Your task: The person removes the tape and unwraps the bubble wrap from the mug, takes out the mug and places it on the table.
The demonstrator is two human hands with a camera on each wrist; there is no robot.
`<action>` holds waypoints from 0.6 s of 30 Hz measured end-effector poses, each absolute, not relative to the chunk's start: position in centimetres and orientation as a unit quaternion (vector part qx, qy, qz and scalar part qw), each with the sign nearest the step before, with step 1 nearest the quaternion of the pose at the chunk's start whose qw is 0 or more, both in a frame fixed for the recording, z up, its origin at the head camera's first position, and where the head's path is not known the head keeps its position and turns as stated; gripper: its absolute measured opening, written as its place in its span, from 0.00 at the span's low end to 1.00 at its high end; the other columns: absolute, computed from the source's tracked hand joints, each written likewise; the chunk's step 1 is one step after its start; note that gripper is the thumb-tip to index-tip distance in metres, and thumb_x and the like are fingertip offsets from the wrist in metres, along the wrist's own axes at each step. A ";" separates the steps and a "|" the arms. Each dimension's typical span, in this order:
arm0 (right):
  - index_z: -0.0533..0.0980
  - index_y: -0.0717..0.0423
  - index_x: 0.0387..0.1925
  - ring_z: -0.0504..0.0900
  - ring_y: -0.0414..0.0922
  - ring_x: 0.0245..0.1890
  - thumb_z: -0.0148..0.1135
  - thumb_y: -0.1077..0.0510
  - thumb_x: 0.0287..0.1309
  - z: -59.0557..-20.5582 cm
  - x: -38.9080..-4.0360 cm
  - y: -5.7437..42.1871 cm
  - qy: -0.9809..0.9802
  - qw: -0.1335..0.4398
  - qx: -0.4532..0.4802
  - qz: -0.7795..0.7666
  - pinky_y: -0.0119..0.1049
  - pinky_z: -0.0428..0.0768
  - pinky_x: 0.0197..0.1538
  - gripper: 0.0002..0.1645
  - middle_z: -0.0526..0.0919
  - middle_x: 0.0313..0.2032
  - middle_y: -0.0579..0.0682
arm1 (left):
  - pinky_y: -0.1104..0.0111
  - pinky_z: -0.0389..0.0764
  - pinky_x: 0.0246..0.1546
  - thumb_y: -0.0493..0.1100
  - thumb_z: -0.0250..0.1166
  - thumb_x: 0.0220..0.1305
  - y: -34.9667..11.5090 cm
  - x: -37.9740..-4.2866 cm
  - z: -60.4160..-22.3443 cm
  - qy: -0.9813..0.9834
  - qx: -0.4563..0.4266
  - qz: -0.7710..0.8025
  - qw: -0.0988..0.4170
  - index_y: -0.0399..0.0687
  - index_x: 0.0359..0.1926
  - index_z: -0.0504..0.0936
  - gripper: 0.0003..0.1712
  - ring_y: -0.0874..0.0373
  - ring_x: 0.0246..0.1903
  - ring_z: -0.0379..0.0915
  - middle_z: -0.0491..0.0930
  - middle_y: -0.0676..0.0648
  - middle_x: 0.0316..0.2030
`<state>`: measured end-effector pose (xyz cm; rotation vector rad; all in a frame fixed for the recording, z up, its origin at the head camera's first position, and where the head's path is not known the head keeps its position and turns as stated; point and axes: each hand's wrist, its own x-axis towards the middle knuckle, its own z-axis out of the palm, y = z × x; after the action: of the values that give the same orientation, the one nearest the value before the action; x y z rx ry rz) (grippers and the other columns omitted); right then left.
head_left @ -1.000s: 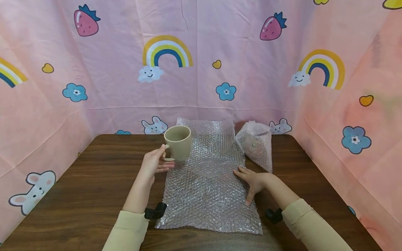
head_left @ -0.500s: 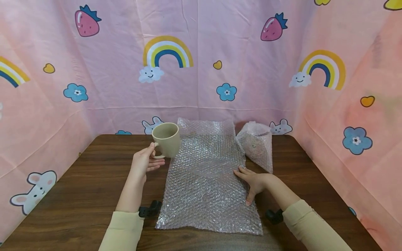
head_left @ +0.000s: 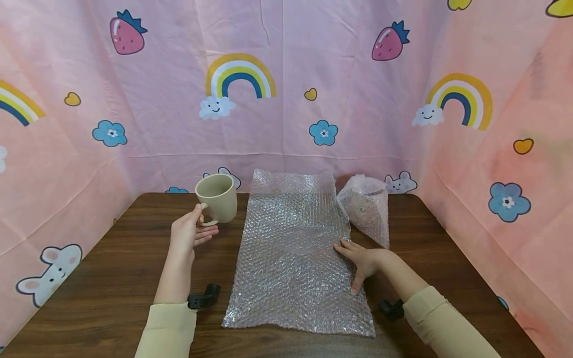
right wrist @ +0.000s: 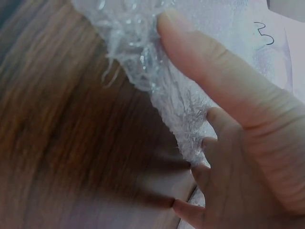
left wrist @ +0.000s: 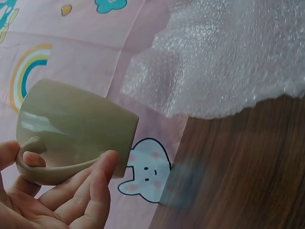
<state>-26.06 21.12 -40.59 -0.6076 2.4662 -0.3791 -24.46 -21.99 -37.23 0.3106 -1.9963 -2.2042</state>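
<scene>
My left hand [head_left: 185, 233] holds a beige mug [head_left: 220, 199] by its handle, raised over the table left of the bubble wrap. The mug is upright with its opening showing in the head view. In the left wrist view, thumb and fingers pinch the handle [left wrist: 62, 171]. A long sheet of bubble wrap [head_left: 291, 268] lies flat down the middle of the table, its far end reaching the curtain. My right hand [head_left: 364, 259] rests with spread fingers on the sheet's right edge. The right wrist view shows the thumb [right wrist: 205, 57] on the wrap and fingertips along its border.
A bubble-wrapped bundle [head_left: 367, 209] sits at the back right, beside the sheet and beyond my right hand. The dark wooden table [head_left: 112, 278] is enclosed by a pink patterned curtain [head_left: 286, 124] at the back and both sides.
My left hand has carried the mug leftward, from over the bubble wrap's left edge to over bare wood. The right hand keeps its place on the sheet.
</scene>
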 end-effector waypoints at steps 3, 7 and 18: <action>0.43 0.53 0.75 0.34 0.60 0.72 0.80 0.49 0.36 -40.5 -26.1 21.0 0.922 0.285 -0.225 -0.134 0.61 0.48 0.66 0.72 0.35 0.74 0.59 | 0.67 0.82 0.31 0.66 0.56 0.64 -22.4 -24.5 -37.5 -0.659 0.113 -0.739 0.083 0.41 0.27 0.68 0.31 0.50 0.33 0.84 0.84 0.38 0.31; 0.43 0.53 0.75 0.34 0.60 0.72 0.80 0.49 0.36 -40.5 -26.0 20.9 0.924 0.283 -0.221 -0.128 0.61 0.49 0.66 0.72 0.35 0.74 0.59 | 0.66 0.82 0.32 0.64 0.56 0.65 -22.9 -24.7 -37.8 -0.649 0.128 -0.744 0.092 0.42 0.27 0.68 0.29 0.51 0.33 0.84 0.84 0.41 0.29; 0.44 0.50 0.76 0.36 0.58 0.72 0.81 0.48 0.34 -40.8 -26.2 20.8 0.930 0.273 -0.213 -0.119 0.60 0.51 0.66 0.73 0.37 0.74 0.57 | 0.66 0.82 0.31 0.63 0.56 0.66 -23.7 -25.4 -39.4 -0.644 0.157 -0.741 0.111 0.41 0.27 0.68 0.29 0.51 0.33 0.84 0.84 0.40 0.30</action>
<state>-26.17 20.79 -40.82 -0.5731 2.5030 -0.3202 -25.35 -23.71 -39.41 0.4617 -1.8912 -2.1757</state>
